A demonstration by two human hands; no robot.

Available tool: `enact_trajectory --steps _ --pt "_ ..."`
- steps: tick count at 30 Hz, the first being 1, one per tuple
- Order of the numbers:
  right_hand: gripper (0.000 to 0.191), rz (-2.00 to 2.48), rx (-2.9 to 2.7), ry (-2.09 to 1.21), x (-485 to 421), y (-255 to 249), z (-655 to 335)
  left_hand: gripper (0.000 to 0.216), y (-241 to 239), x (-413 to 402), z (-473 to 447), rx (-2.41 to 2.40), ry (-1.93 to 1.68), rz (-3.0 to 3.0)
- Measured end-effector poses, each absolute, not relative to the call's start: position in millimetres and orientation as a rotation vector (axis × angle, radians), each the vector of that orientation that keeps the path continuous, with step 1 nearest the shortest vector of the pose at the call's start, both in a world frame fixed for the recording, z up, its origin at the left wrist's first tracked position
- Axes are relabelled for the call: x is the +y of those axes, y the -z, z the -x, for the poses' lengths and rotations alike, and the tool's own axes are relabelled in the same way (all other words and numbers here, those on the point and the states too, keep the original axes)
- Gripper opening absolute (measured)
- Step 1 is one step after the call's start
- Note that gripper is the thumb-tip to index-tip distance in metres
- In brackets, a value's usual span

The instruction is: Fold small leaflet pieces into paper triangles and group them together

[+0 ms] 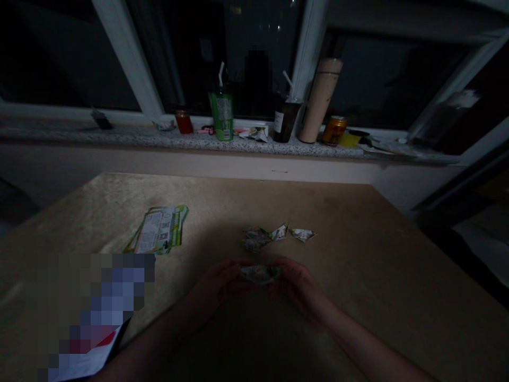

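Both hands meet low in the middle of the head view, over the brown table point(334, 212). Between them is a small folded piece of printed packaging point(261, 274), pale and dark with a pointed lower edge. My left hand point(228, 276) grips its left end, fingers closed, and my right hand point(296, 278) grips its right end. Just beyond lie similar folded pieces: a dark clustered piece point(255, 239), a small triangular one point(280, 232) and another triangular one point(304, 234). To the left rests a stack of flat green-and-white printed packets point(159, 228). Shadow hides my fingertips.
A blurred-out item point(95, 339) lies at the near left. Along the speckled windowsill point(135, 135) stand a red jar point(184, 122), a green cup with a straw point(222, 114), a dark drink cup point(284, 122), a tall pinkish flask point(321, 101) and a golden can point(334, 131).
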State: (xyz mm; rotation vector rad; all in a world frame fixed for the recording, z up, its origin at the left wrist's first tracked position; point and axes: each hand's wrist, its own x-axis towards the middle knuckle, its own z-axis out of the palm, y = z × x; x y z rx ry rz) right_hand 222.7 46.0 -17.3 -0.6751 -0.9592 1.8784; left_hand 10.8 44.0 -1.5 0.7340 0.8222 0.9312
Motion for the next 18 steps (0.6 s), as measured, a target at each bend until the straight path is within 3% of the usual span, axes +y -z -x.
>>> enact_trajectory --steps 18 --pt "0.034 0.769 -0.904 -1.848 45.2 8.2 -218.9 0.032 5.6 44.1 -9.3 0.825 -0.936 -0.725"
